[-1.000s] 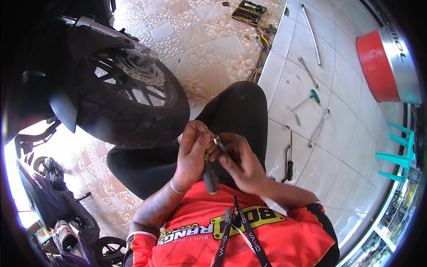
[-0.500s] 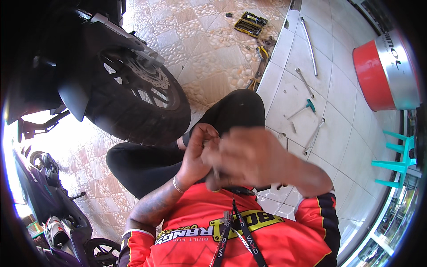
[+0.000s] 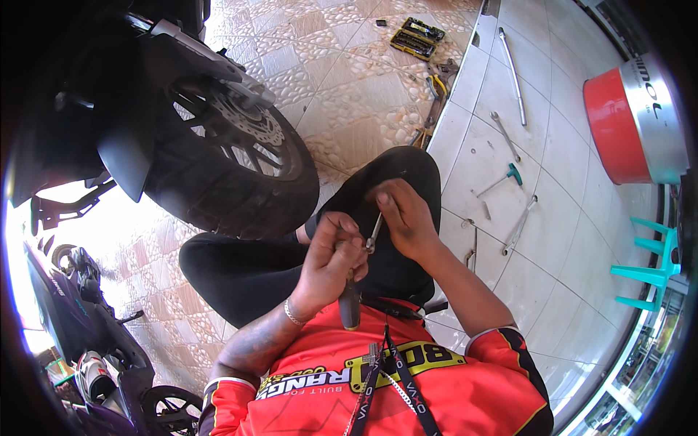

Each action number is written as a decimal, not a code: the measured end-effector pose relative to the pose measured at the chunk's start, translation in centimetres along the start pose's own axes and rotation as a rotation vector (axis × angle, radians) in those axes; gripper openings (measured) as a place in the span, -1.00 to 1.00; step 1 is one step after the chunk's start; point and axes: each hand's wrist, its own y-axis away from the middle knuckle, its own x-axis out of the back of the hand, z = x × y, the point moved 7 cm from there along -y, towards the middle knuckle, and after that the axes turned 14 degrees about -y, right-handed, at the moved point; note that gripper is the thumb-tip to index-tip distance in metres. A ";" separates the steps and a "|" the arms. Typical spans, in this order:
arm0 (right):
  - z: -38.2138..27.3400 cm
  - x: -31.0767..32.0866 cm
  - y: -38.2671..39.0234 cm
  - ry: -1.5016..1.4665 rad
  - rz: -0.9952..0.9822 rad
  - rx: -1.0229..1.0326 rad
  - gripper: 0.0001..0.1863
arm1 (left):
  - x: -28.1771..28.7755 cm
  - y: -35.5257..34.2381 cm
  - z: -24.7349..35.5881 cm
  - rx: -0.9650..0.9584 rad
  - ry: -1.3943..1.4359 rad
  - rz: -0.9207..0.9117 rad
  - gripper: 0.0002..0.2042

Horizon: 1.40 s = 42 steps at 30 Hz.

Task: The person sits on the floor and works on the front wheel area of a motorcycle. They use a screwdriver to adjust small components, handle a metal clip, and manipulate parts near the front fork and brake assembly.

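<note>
With my left hand (image 3: pixel 334 253) curled round the driver (image 3: pixel 350 308) and my right hand (image 3: pixel 407 221) pinching the wrench (image 3: pixel 374 233) between the 2, above my lap (image 3: pixel 396 272), a loose pinch could let the wrench slip.

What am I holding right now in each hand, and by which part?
Your left hand grips a dark-handled tool by its covered upper part, the rest protruding below. Your right hand pinches a metal wrench by the end farther from you.
</note>
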 end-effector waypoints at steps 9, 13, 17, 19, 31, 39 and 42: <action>-9.2 -1.9 6.4 -0.099 -0.099 0.006 -0.51 | 0.4 -1.7 4.8 -0.171 0.040 0.030 -0.87; -13.4 -1.1 5.4 0.102 -0.309 0.378 -0.58 | 0.5 -1.0 4.7 -0.137 0.003 0.090 -0.88; -16.5 -0.3 3.9 0.309 -0.512 0.640 -0.58 | 0.9 -0.6 5.5 -0.166 -0.015 0.110 -0.89; -17.6 -0.5 2.8 0.361 -0.634 0.690 -0.66 | 1.0 -0.5 5.9 -0.173 -0.007 0.105 -0.88; -17.6 -5.0 -10.2 0.012 -0.501 0.571 -0.60 | 2.8 -0.8 4.8 -0.109 -0.089 0.175 -0.95; -6.7 -6.1 -14.2 -0.295 -0.204 -0.015 -0.61 | 3.4 -1.9 3.2 -0.071 -0.003 0.183 -0.91; 0.0 -8.1 -11.8 -0.619 -0.134 -0.517 -0.59 | 3.7 -1.6 2.8 -0.071 -0.091 0.199 -0.90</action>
